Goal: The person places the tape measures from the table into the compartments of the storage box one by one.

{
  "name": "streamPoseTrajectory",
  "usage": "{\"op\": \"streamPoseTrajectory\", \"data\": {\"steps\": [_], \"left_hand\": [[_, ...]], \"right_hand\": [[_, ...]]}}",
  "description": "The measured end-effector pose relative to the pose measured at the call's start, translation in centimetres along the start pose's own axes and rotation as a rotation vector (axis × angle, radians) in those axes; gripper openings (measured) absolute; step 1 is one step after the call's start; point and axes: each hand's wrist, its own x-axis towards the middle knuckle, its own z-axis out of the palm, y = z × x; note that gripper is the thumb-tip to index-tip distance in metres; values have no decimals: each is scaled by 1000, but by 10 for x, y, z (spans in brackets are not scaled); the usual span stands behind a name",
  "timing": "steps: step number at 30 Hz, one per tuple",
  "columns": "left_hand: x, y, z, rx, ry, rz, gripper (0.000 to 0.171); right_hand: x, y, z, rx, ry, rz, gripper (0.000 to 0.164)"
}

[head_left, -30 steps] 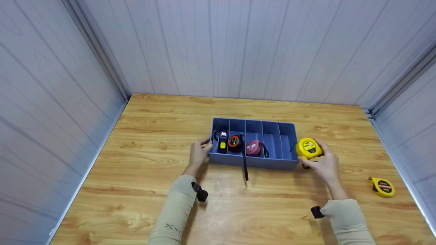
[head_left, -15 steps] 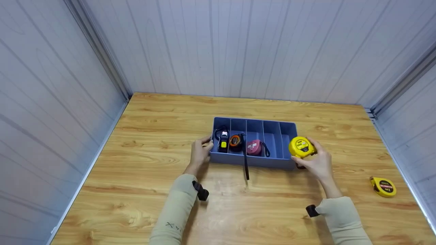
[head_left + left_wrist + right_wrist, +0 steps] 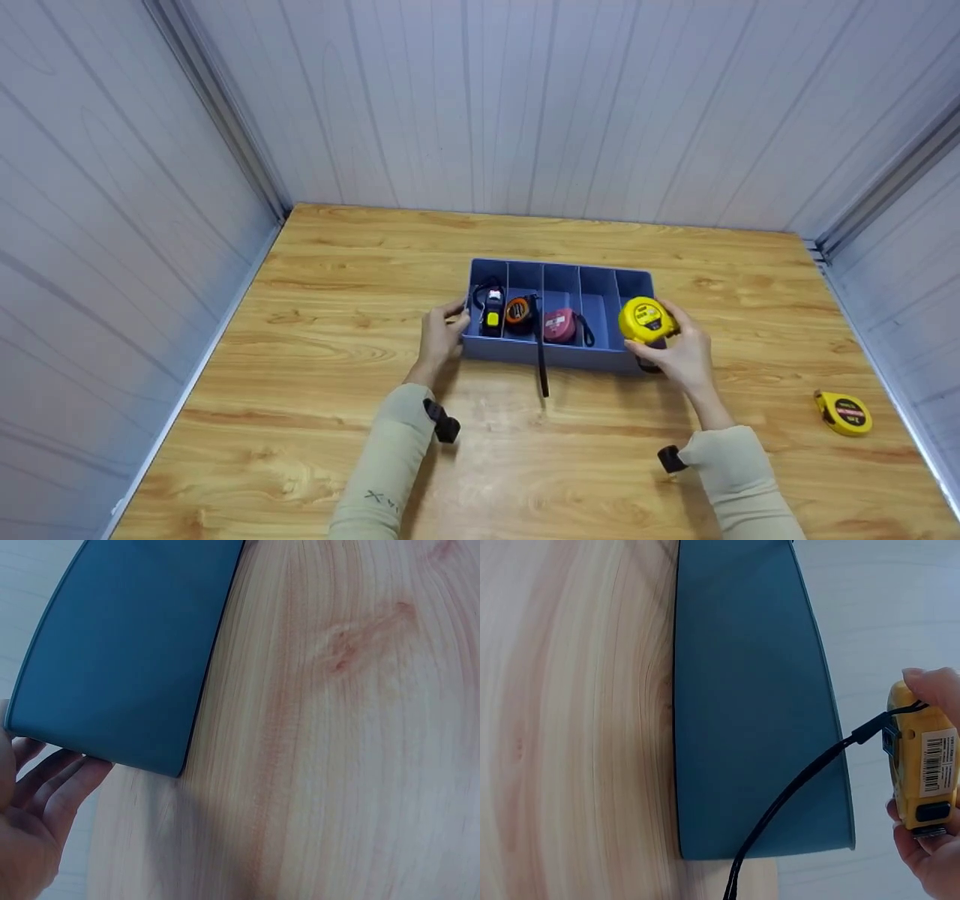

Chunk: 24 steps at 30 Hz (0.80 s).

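Note:
My right hand point(image 3: 686, 352) grips a yellow tape measure point(image 3: 645, 321) over the right end of a blue-grey compartment box point(image 3: 540, 357). In the right wrist view the tape measure point(image 3: 926, 765) shows a barcode label, and its black wrist strap point(image 3: 780, 799) hangs down across the box's outer wall. At the box's left end, my left hand point(image 3: 439, 334) holds the end wall, fingers against its outside and thumb at the rim. Inside the box, from the left, lie a black-and-yellow tape measure point(image 3: 492, 313), an orange-and-black tape measure point(image 3: 519, 311) and a red tape measure point(image 3: 559, 325), each in its own compartment.
Another yellow tape measure point(image 3: 844, 413) lies on the wooden table point(image 3: 525, 465) at the far right. A black strap point(image 3: 542, 371) hangs over the box's front wall. Pale panel walls point(image 3: 495, 105) enclose the table at the back and both sides.
My right hand has carried the yellow tape measure leftward, from beside the box's right end to over its right compartments. My left hand stays at the left end.

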Motion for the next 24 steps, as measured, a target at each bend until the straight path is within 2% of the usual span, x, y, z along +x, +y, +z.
{"op": "streamPoseTrajectory", "data": {"steps": [9, 13, 18, 24], "left_hand": [[0, -1, 0, -22, 8, 22, 30], [0, -1, 0, 18, 20, 41, 29], [0, -1, 1, 32, 22, 16, 31], [1, -2, 1, -11, 17, 5, 32]], "right_hand": [[9, -5, 11, 56, -26, -9, 81], [13, -7, 15, 63, -27, -18, 80], [17, -7, 20, 70, -49, -7, 80], [22, -9, 24, 74, -72, -3, 80]]}}
